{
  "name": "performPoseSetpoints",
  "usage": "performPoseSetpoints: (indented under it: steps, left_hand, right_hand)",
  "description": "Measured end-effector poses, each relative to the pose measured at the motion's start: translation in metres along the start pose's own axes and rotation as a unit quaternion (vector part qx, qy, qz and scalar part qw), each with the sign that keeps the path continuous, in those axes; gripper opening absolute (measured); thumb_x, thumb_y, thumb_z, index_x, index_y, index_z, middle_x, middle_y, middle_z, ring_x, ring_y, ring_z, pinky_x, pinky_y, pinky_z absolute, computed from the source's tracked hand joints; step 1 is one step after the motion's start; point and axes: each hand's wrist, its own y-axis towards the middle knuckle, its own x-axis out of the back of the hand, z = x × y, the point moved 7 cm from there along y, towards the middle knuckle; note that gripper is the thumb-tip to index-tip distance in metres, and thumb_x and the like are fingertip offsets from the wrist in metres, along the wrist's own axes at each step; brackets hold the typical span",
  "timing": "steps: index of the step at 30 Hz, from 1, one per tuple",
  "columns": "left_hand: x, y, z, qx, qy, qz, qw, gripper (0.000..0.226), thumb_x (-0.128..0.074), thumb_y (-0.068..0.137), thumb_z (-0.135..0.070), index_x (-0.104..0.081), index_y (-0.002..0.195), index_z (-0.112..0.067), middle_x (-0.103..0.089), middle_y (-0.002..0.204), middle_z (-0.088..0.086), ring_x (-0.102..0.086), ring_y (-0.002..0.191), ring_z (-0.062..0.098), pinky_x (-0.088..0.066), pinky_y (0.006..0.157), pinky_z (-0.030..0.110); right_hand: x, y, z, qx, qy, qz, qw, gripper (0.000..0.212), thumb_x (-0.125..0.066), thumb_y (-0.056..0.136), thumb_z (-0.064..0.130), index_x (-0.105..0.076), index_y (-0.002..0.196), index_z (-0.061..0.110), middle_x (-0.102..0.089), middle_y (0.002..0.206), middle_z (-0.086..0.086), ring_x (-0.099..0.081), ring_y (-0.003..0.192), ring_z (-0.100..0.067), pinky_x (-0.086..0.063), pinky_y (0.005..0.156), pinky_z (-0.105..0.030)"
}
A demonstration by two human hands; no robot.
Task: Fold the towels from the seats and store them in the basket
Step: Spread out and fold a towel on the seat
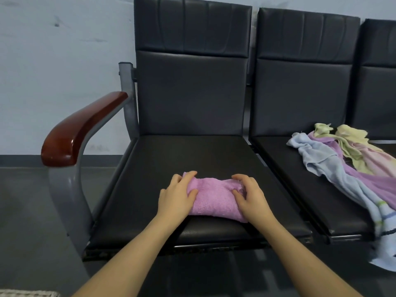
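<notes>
Both hands [212,195] grip the folded pink towel [214,197] on the black seat [192,155].

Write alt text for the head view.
Left hand and right hand grip the ends of a folded pink towel on a black seat. Unfolded towels lie heaped on the next seat.

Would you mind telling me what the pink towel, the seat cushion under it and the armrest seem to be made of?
The pink towel looks like soft terry cloth: matte, with a fuzzy looped nap. The seat cushion seems to be black leather or a vinyl imitation, smooth with a dull sheen; which one cannot be told. The armrest appears to be glossy reddish-brown lacquered wood, with bright highlights, on a grey painted metal frame.
</notes>
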Motion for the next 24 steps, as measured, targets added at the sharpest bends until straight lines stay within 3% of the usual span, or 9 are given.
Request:
performPoseSetpoints:
  steps: [4, 8, 10, 15, 24]
  left_hand:
    - [0.013, -0.007, 0.002, 0.001, -0.083, -0.054, 0.995, 0.057, -0.058, 0.092, -0.03, -0.034, 0.142, -0.037, -0.038, 0.124, -0.004, -0.051, 0.101, 0.018, -0.044, 0.096, 0.039]
    - [0.048, -0.022, 0.001, -0.03, -0.049, -0.138, 0.989, 0.057, -0.061, 0.09, -0.03, -0.037, 0.142, -0.034, -0.034, 0.129, -0.004, -0.051, 0.101, 0.022, -0.048, 0.089, 0.034]
    - [0.072, -0.034, 0.003, -0.029, -0.032, -0.184, 0.982, 0.054, -0.062, 0.09, -0.03, -0.04, 0.139, -0.033, -0.034, 0.13, -0.003, -0.052, 0.1, 0.023, -0.048, 0.087, 0.036]
    - [0.141, -0.069, 0.015, -0.008, 0.021, -0.278, 0.96, 0.04, -0.064, 0.088, -0.022, -0.055, 0.127, -0.022, -0.042, 0.125, 0.006, -0.056, 0.092, 0.033, -0.045, 0.084, 0.042]
    - [0.257, -0.125, 0.087, 0.075, 0.117, -0.334, 0.932, 0.036, -0.06, 0.091, -0.026, -0.06, 0.126, -0.024, -0.048, 0.124, 0.003, -0.058, 0.096, 0.026, -0.04, 0.089, 0.036]
  right_hand:
    - [0.005, -0.004, 0.015, 0.046, 0.002, -0.021, 0.999, 0.034, -0.053, 0.094, 0.014, -0.052, 0.126, 0.028, -0.048, 0.121, 0.008, -0.05, 0.113, -0.022, -0.043, 0.101, -0.042]
    - [0.008, -0.009, 0.047, 0.111, 0.013, -0.042, 0.993, 0.033, -0.053, 0.094, 0.016, -0.054, 0.122, 0.033, -0.048, 0.116, 0.014, -0.052, 0.104, -0.018, -0.046, 0.095, -0.041]
    - [0.008, -0.01, 0.067, 0.137, 0.04, -0.051, 0.988, 0.032, -0.054, 0.093, 0.014, -0.057, 0.119, 0.031, -0.05, 0.114, 0.011, -0.054, 0.101, -0.016, -0.047, 0.092, -0.035]
    - [-0.014, -0.017, 0.131, 0.201, 0.112, -0.053, 0.972, 0.027, -0.058, 0.09, 0.008, -0.064, 0.11, 0.024, -0.055, 0.108, 0.005, -0.053, 0.092, 0.006, -0.039, 0.076, -0.003]
    - [-0.093, -0.047, 0.245, 0.295, 0.191, -0.002, 0.936, 0.021, -0.063, 0.088, 0.008, -0.067, 0.106, 0.018, -0.058, 0.105, 0.001, -0.053, 0.09, 0.002, -0.034, 0.078, 0.0]
